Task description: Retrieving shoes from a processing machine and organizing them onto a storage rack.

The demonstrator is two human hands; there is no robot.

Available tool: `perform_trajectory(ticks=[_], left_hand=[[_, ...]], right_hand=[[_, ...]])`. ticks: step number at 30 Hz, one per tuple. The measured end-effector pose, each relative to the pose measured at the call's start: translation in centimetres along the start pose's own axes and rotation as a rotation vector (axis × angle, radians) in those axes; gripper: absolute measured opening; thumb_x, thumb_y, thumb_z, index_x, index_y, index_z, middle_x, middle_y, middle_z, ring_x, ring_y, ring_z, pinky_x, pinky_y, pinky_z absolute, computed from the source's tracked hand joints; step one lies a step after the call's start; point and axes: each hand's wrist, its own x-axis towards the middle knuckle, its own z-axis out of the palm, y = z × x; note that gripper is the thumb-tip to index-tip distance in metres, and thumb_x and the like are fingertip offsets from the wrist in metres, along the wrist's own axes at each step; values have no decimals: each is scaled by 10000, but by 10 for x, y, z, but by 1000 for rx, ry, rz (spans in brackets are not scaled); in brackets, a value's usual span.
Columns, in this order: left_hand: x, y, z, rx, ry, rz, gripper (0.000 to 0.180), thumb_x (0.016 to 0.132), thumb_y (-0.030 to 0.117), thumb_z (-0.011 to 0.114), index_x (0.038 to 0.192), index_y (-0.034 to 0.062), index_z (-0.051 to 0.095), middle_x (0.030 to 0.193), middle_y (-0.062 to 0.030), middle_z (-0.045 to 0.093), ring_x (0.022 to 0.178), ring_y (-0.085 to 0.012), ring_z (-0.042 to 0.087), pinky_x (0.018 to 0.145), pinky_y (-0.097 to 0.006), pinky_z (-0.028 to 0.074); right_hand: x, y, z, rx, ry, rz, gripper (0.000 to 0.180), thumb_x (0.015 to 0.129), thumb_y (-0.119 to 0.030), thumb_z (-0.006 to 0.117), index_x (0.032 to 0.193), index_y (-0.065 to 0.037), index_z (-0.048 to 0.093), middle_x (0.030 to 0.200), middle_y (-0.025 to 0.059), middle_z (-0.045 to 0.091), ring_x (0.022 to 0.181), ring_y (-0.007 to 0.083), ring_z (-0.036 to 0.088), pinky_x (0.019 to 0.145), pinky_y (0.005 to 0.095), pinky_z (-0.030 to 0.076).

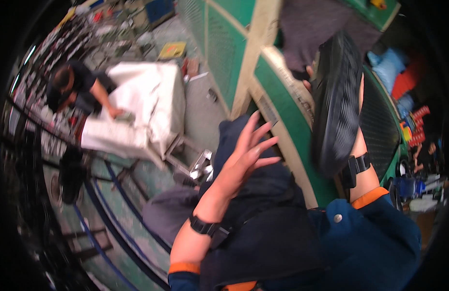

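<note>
A black shoe (pixel 337 106) is held up on the right, its ribbed sole side facing me and its length nearly upright. Around it is my right hand (pixel 307 84), mostly hidden behind the shoe; a few fingertips show at its left edge and my wrist below it on the right. My left hand (pixel 240 157) hangs in the air left of the shoe, fingers spread, touching nothing. Both wrists carry black bands. Below my left hand lies dark cloth (pixel 268 208) over my lap.
Green panels with a cream frame (pixel 248 58) stand ahead, beside a dark cloth surface (pixel 326 24). At left another person (pixel 76 87) leans over a white-covered table (pixel 151 92), one hand on it. Blue bars (pixel 105 208) curve across the lower left. Blue bags (pixel 391 70) lie far right.
</note>
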Motion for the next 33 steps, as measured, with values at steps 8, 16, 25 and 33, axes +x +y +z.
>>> perform_trajectory(ticks=[8, 16, 25, 33], left_hand=[[-109, -53, -59, -535, 517, -67, 696, 1035, 351, 501, 1617, 174, 163, 1534, -143, 433, 1364, -253, 502, 1094, -401, 468], [-153, -62, -84, -163, 1111, -190, 723, 1033, 434, 510, 1600, 54, 271, 1633, -152, 338, 1496, -269, 341, 1224, -382, 280], [-87, -68, -185, 181, 1022, -219, 600, 1068, 446, 459, 1481, 13, 495, 1480, -147, 542, 1346, -218, 500, 1120, -344, 380], [-99, -84, -178, 221, 1142, -192, 562, 1104, 401, 391, 1410, -42, 552, 1392, -142, 615, 1336, -218, 526, 1140, -315, 361]], right_hand=[[51, 282, -21, 171, 294, 749, 320, 984, -312, 590, 1000, -2, 671, 1019, 179, 720, 924, 313, 710, 888, 461, 575], [33, 367, -2, 75, 234, 1033, 253, 999, -291, 567, 982, -57, 661, 883, 112, 715, 765, 251, 700, 730, 392, 590], [47, 375, -12, -224, -71, 741, 232, 961, -165, 569, 980, 4, 726, 928, 77, 719, 849, 169, 667, 838, 289, 512], [42, 370, -15, -174, -61, 752, 264, 981, -178, 581, 1046, 41, 715, 988, 123, 745, 885, 198, 710, 847, 302, 547]])
